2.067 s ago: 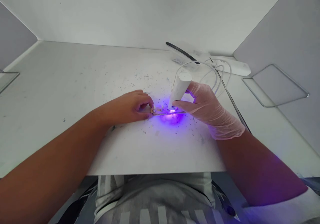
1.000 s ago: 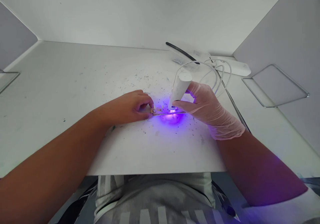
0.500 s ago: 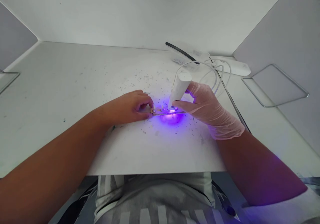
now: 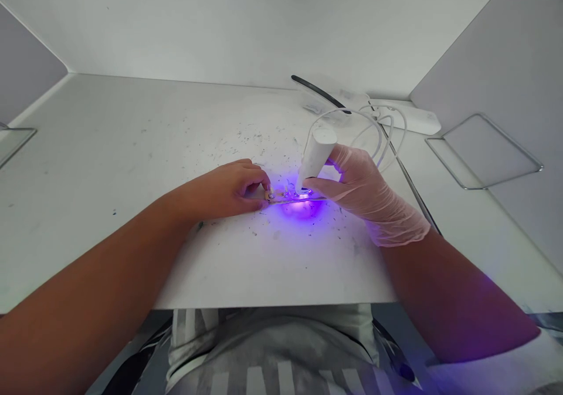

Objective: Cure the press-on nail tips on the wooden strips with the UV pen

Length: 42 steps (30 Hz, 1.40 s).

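My bare left hand (image 4: pixel 226 188) rests on the white table (image 4: pixel 109 142), its fingertips pinching the left end of a thin narrow strip (image 4: pixel 285 196) that carries small shiny beads. My right hand (image 4: pixel 367 192), in a thin pink glove, grips a white cylindrical UV lamp (image 4: pixel 315 154). The lamp stands tilted with its tip down on the strip, and a violet glow (image 4: pixel 301 207) spreads over the table under it. A white cord (image 4: pixel 352 116) loops from the lamp toward the back of the table.
Dark specks and shavings litter the table around the hands. A white power strip (image 4: pixel 413 119) and a black-handled tool (image 4: pixel 319 91) lie at the back right. Wire frames sit at the right (image 4: pixel 484 151) and far left (image 4: pixel 15 142). White walls enclose the table.
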Available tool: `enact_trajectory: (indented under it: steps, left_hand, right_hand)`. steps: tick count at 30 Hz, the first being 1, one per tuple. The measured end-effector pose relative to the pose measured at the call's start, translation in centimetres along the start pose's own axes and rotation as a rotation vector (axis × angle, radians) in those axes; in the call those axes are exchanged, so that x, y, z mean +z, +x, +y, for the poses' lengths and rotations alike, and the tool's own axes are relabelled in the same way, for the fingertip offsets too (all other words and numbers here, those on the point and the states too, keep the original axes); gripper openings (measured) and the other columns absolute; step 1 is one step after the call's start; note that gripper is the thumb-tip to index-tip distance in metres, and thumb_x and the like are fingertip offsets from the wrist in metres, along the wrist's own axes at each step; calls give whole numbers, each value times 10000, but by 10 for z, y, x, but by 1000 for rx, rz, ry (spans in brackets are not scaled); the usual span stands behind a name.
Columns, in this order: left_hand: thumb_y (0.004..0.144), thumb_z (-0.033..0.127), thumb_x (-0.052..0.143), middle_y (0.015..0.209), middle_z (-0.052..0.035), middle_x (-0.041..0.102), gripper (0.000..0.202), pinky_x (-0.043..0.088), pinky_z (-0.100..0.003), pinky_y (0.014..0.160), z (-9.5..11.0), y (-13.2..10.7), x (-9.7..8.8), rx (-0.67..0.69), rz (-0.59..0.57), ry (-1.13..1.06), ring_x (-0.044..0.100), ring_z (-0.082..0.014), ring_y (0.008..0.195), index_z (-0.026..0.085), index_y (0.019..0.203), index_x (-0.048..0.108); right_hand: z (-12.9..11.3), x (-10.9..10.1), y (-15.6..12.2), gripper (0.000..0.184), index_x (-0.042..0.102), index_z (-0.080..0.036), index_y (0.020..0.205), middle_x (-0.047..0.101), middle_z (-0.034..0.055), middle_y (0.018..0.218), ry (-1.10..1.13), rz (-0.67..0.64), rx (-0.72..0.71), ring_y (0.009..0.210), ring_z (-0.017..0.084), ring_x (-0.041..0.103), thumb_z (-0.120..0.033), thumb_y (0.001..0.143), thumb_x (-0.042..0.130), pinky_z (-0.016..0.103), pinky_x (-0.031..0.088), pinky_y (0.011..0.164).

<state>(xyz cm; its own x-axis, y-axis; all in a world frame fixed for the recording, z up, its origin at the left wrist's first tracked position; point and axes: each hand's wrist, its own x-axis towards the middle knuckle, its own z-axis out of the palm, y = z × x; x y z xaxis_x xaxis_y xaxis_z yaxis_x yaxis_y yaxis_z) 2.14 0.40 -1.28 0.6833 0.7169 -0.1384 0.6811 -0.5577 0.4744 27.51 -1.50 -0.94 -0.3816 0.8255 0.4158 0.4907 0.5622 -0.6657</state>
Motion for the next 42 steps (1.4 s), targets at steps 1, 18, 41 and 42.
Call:
enact_trajectory:
  steps: [1, 18, 41, 42]
  left_hand:
    - [858, 423, 604, 895, -40, 602, 279, 428, -305, 744, 0, 0, 0, -1, 0, 2, 554, -189, 870, 233, 1041, 694]
    - [854, 432, 600, 922, -50, 620, 305, 437, -319, 764, 0, 0, 0, 2, 1, -15, 556, -200, 889, 230, 1060, 700]
    - [853, 425, 610, 910, -45, 615, 280, 438, -320, 763, 1, -1, 0, -10, -1, -8, 561, -201, 891, 238, 1042, 698]
    - [853, 424, 609, 912, -46, 617, 281, 439, -320, 764, 1, -1, 0, -9, -1, -9, 561, -201, 893, 237, 1042, 699]
  right_hand:
    - [0, 0, 0, 80, 628, -205, 796, 656, -31, 746, -2, -1, 1, 695, 128, 606, -180, 740, 679, 289, 476, 656]
    - [-1, 0, -1, 84, 630, -212, 797, 660, -37, 741, -4, 7, 8, 679, 123, 599, -186, 730, 674, 279, 478, 644]
    - [0, 0, 0, 91, 630, -213, 800, 657, -36, 742, -10, 14, -4, 676, 125, 597, -181, 729, 676, 280, 471, 634]
    - [0, 0, 0, 90, 629, -213, 799, 656, -37, 741, -11, 14, -5, 675, 125, 597, -181, 729, 676, 279, 470, 632]
